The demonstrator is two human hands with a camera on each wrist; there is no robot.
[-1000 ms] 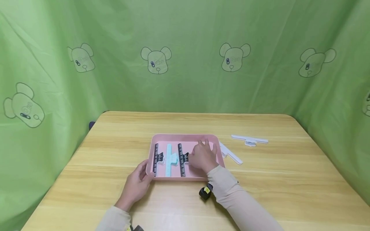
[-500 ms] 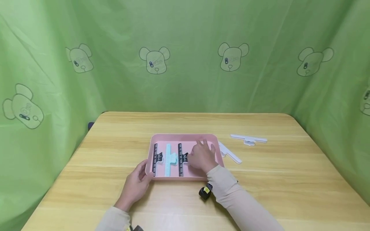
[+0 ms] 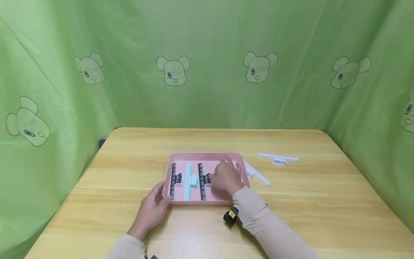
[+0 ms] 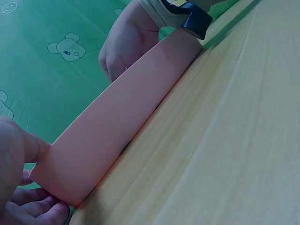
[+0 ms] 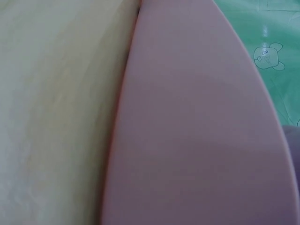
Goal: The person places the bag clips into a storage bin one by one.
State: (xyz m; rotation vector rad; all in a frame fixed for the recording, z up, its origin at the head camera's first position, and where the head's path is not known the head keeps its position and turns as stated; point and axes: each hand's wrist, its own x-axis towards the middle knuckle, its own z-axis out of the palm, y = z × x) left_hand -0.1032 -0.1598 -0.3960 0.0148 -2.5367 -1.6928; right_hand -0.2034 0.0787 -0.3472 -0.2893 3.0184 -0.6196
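Note:
In the head view a pink tray (image 3: 207,202) lies on the table with three long-bar clips standing in a row across it. The left one is a black clip (image 3: 173,181) with piano-key markings, then comes a light blue clip (image 3: 188,181), then another black clip (image 3: 202,181). My left hand (image 3: 152,210) grips the tray's near left corner, thumb at the rim and fingers below, as the left wrist view also shows. My right hand (image 3: 226,177) reaches inside the tray and pinches the handle of the right-hand black clip. Its fingertips are partly hidden.
Right of the tray, a white clip (image 3: 258,175) lies slanted against its side. Farther back lies another white clip (image 3: 279,158). The wooden table (image 3: 323,201) is backed by a green curtain (image 3: 213,104). The tray wall fills much of the right wrist view.
The right-hand black clip has shifted very slightly left in the tray, with my right hand at its handle. My left hand stays on the corner. The head view has tilted a little.

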